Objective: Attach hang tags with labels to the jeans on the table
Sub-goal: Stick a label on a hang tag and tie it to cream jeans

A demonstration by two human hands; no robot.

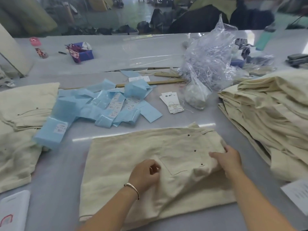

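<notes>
A folded pair of cream jeans (pixel 130 157) lies flat on the grey table in front of me, with its waistband and dark rivets toward the right. My right hand (pixel 228 160) grips the waistband edge of these jeans. Near the back pocket, my left hand (pixel 146 174) rests on the fabric with its fingers curled; I cannot tell whether it holds anything. A small stack of white hang tags (pixel 171 102) with a string lies beyond the jeans. Blue label backing strips with white stickers (pixel 106 107) are scattered to the left of the tags.
A tall pile of cream jeans (pixel 266 117) fills the right side, another pile (pixel 21 117) the left. A crumpled clear plastic bag (pixel 210 57) sits behind the tags. A white sheet (pixel 298 194) lies at the right edge, a white tray (pixel 13 210) at bottom left.
</notes>
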